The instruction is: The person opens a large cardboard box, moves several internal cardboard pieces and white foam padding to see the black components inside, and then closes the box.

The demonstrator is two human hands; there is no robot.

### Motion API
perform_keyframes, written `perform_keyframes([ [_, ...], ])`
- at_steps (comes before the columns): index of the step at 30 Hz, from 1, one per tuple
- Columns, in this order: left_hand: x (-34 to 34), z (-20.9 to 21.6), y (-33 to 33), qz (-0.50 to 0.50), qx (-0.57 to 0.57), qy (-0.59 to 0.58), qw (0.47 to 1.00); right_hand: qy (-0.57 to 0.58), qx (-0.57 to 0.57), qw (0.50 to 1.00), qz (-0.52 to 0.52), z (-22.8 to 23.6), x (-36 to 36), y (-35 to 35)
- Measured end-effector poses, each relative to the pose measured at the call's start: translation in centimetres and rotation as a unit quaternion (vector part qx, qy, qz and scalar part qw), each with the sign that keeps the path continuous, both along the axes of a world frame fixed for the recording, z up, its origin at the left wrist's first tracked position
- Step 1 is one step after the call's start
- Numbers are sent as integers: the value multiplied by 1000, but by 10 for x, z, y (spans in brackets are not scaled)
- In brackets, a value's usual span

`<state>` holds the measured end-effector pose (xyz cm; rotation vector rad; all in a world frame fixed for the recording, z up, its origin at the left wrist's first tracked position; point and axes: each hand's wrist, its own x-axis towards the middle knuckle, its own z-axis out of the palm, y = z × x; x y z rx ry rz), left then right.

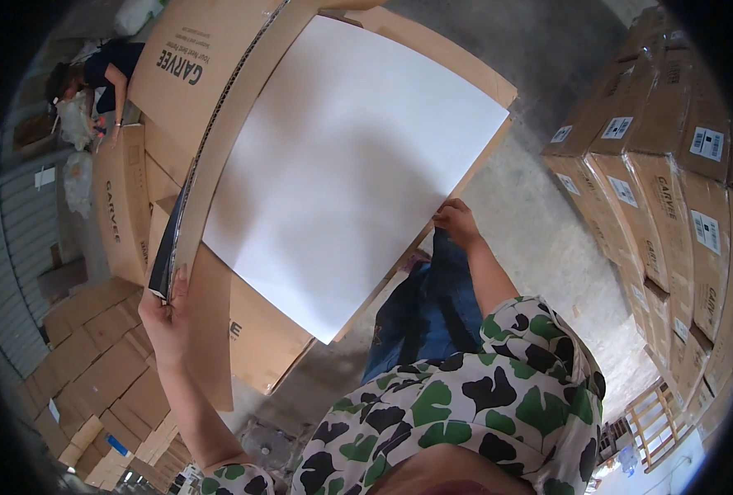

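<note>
A white sheet [350,157] lies on an open cardboard box [490,87], stretching from between the hands to well beyond them. The left hand [166,309] clasps the near end of a raised cardboard flap [233,124] along with a dark panel [165,256]. The right hand [457,221] grasps the sheet's edge (whether it takes in cardboard underneath too, I cannot tell). Past the left hand, another person [106,70] bends over; stacked boxes [664,190] stand well to the right hand's right
</note>
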<state>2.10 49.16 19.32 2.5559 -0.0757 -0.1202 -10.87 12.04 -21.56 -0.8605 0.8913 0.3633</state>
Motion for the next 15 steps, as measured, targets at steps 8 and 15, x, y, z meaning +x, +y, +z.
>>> perform_keyframes([
  [8,-1,-5,-8,-12,-13,10,1000,56,-88,892,440,-21,36,-37],
  [15,-9,-7,-5,-6,-7,35,999,32,-429,706,562,35,45,-29],
])
